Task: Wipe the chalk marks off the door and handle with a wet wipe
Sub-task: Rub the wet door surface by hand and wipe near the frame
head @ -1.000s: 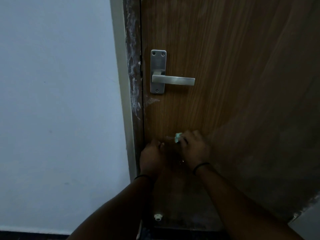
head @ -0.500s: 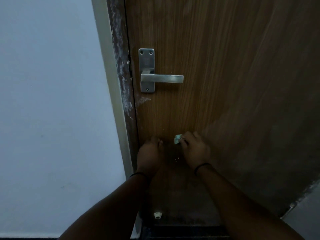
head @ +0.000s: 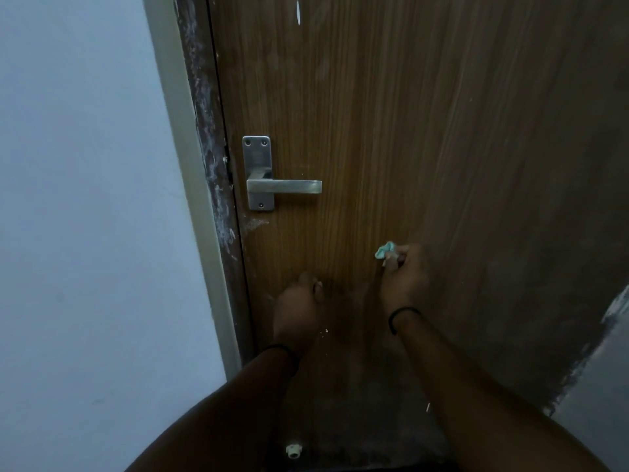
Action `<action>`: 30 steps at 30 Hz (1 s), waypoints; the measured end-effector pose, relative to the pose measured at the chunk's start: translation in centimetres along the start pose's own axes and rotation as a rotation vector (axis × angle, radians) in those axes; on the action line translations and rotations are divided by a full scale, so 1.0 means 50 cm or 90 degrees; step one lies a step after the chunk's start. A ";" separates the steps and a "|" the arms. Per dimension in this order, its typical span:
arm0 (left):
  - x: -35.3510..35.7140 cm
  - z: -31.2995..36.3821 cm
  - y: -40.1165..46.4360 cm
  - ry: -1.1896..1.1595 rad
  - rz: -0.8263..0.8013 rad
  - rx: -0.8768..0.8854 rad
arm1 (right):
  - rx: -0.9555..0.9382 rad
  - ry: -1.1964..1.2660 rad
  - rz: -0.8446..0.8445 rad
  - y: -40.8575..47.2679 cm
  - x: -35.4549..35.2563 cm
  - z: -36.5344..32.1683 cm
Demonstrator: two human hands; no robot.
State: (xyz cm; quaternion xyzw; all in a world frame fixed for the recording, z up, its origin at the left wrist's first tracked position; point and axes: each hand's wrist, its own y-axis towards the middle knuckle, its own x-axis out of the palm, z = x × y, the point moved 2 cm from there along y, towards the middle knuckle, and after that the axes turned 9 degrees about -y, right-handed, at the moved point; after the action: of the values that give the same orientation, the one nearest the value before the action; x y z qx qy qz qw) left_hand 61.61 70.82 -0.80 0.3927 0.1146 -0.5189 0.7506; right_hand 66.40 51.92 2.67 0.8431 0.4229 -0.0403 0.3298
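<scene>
Right hand [head: 403, 281] shifted rightward gripping wet wipe [head: 384, 250], left hand [head: 299, 301] clenched, door [head: 408, 131]

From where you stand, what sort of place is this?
Probably an indoor doorway in a home or flat: a closed wooden door with a metal lever handle, a paint-smeared door frame and a plain white wall beside it.

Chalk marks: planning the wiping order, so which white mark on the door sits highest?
The thin white streak near the door's top edge, far above the smudge below the handle plate.
</scene>
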 end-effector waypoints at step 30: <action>-0.106 -0.169 -0.062 0.020 0.076 -0.039 | -0.520 -0.111 -0.069 -0.136 0.206 -0.345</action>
State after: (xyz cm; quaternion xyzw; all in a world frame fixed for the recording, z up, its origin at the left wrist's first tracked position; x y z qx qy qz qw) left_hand 58.61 80.00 -4.81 0.3839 0.1183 -0.4630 0.7901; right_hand 64.32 72.04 9.01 0.6129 0.4184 0.0418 0.6690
